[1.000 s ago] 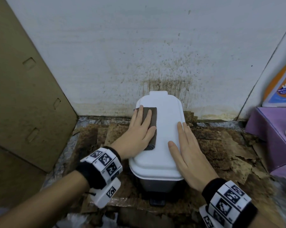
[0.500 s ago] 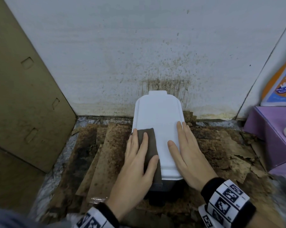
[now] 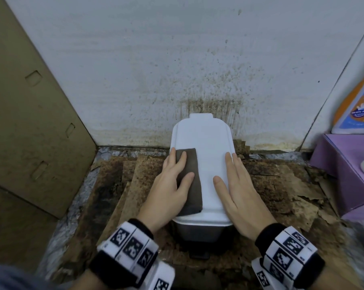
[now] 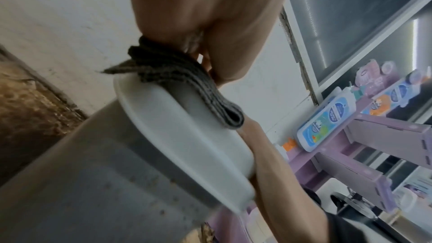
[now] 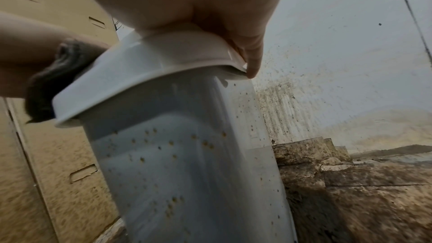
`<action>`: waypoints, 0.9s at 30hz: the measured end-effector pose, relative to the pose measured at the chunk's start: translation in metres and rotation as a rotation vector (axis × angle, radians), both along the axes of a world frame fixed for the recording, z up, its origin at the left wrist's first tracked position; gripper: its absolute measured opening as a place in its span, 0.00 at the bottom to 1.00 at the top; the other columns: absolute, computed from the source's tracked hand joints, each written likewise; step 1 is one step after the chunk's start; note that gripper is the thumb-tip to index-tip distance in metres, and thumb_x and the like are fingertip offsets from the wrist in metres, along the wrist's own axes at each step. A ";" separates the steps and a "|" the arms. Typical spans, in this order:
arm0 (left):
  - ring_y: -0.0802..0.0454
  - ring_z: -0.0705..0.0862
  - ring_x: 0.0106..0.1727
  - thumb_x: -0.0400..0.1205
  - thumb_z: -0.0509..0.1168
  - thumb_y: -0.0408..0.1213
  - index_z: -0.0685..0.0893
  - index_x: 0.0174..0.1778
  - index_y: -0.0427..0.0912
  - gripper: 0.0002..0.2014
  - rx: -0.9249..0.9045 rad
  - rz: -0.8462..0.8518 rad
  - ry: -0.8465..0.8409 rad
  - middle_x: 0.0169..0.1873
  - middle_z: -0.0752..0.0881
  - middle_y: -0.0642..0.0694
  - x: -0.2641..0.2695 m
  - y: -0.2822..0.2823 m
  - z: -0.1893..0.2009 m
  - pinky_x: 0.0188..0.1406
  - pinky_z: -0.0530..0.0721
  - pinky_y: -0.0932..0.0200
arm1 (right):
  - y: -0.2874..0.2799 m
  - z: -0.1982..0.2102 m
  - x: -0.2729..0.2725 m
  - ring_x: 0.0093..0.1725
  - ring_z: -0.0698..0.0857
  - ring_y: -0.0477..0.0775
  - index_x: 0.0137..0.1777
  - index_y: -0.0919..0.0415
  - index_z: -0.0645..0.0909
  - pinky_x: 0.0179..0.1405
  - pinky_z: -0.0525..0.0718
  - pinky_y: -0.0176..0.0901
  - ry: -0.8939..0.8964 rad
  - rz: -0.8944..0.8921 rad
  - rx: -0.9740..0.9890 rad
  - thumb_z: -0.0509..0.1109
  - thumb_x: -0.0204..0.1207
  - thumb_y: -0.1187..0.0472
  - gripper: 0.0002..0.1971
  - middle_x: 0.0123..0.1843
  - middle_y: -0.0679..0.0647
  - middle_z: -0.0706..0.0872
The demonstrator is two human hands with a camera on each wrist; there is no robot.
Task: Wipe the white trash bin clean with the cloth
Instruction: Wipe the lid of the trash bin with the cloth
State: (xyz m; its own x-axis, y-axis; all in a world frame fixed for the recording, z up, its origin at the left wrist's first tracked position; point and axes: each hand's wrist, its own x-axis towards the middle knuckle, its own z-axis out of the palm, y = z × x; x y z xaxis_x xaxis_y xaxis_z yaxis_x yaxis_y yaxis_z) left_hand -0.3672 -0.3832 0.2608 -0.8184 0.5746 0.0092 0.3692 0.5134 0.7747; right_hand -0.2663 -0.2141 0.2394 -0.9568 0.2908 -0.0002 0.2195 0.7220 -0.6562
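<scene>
The white trash bin (image 3: 206,147) stands on the floor against the stained wall, lid closed. A folded dark grey cloth (image 3: 190,185) lies on the left half of the lid. My left hand (image 3: 172,183) presses flat on the cloth with straight fingers. My right hand (image 3: 235,185) rests flat on the lid's right side, fingers straight, little finger over the rim. In the left wrist view the cloth (image 4: 184,84) is pinned between palm and lid (image 4: 187,136). In the right wrist view the bin's side wall (image 5: 187,163) shows brown specks.
Brown stained cardboard sheets (image 3: 135,181) cover the floor around the bin. A tan cardboard panel (image 3: 30,114) leans at the left. A purple stand (image 3: 344,172) with a bottle (image 3: 354,109) is at the right. The wall (image 3: 197,59) behind is spattered brown.
My left hand drew the cloth from the lid's far left part to its near edge, then pushed it back up toward the middle. The right hand stayed in place.
</scene>
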 end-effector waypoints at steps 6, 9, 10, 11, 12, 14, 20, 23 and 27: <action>0.55 0.49 0.91 0.91 0.60 0.45 0.58 0.90 0.53 0.31 -0.019 -0.053 -0.078 0.90 0.44 0.58 -0.045 0.017 0.010 0.86 0.66 0.46 | 0.000 -0.001 -0.001 0.86 0.32 0.34 0.89 0.47 0.33 0.81 0.38 0.33 0.010 0.002 0.011 0.44 0.86 0.35 0.38 0.90 0.39 0.33; 0.57 0.47 0.90 0.91 0.61 0.44 0.58 0.90 0.52 0.31 0.042 -0.058 -0.123 0.90 0.44 0.58 -0.053 0.020 0.008 0.87 0.65 0.44 | 0.000 -0.001 -0.001 0.86 0.31 0.34 0.89 0.46 0.33 0.81 0.39 0.34 0.007 0.004 0.015 0.44 0.86 0.35 0.38 0.90 0.39 0.32; 0.58 0.46 0.90 0.91 0.61 0.43 0.58 0.90 0.52 0.31 0.060 -0.056 -0.133 0.90 0.44 0.59 -0.053 0.019 0.006 0.87 0.64 0.44 | 0.000 -0.001 -0.001 0.86 0.31 0.34 0.89 0.46 0.33 0.81 0.39 0.34 0.006 0.005 0.017 0.44 0.86 0.35 0.37 0.90 0.38 0.32; 0.59 0.46 0.90 0.91 0.62 0.43 0.58 0.90 0.53 0.31 0.073 -0.054 -0.142 0.90 0.44 0.60 -0.053 0.018 0.005 0.87 0.64 0.44 | 0.000 -0.001 -0.001 0.86 0.31 0.34 0.89 0.46 0.33 0.81 0.39 0.34 0.006 0.005 0.016 0.44 0.86 0.35 0.37 0.90 0.38 0.32; 0.60 0.46 0.90 0.91 0.62 0.43 0.58 0.90 0.53 0.31 0.079 -0.051 -0.148 0.89 0.44 0.60 -0.052 0.017 0.004 0.87 0.65 0.44 | 0.000 -0.001 -0.001 0.86 0.31 0.34 0.89 0.46 0.33 0.81 0.39 0.34 0.006 0.005 0.014 0.44 0.86 0.35 0.37 0.90 0.38 0.32; 0.61 0.46 0.90 0.91 0.62 0.44 0.58 0.90 0.54 0.31 0.081 -0.048 -0.153 0.89 0.44 0.62 -0.047 0.015 0.003 0.87 0.65 0.45 | 0.000 -0.001 0.000 0.86 0.32 0.35 0.89 0.46 0.33 0.81 0.39 0.34 0.008 0.006 0.008 0.44 0.86 0.35 0.37 0.90 0.39 0.33; 0.64 0.45 0.89 0.89 0.64 0.42 0.61 0.89 0.55 0.31 0.146 -0.035 -0.135 0.88 0.46 0.65 -0.014 -0.003 -0.003 0.88 0.63 0.48 | 0.000 -0.001 0.000 0.87 0.32 0.36 0.89 0.46 0.33 0.82 0.39 0.36 0.008 0.000 0.004 0.44 0.86 0.35 0.38 0.90 0.40 0.33; 0.68 0.44 0.88 0.89 0.64 0.41 0.61 0.88 0.55 0.32 0.152 -0.008 -0.088 0.87 0.46 0.66 0.009 -0.011 -0.008 0.88 0.57 0.59 | 0.000 -0.001 0.001 0.87 0.32 0.36 0.89 0.45 0.32 0.83 0.39 0.36 -0.003 -0.005 0.002 0.44 0.86 0.35 0.37 0.90 0.40 0.32; 0.74 0.41 0.86 0.89 0.63 0.45 0.59 0.89 0.58 0.32 0.161 0.030 -0.044 0.87 0.45 0.70 0.031 -0.016 -0.015 0.83 0.50 0.70 | -0.001 0.000 0.001 0.86 0.32 0.35 0.89 0.45 0.32 0.83 0.39 0.37 -0.005 -0.002 -0.002 0.45 0.87 0.35 0.37 0.90 0.39 0.32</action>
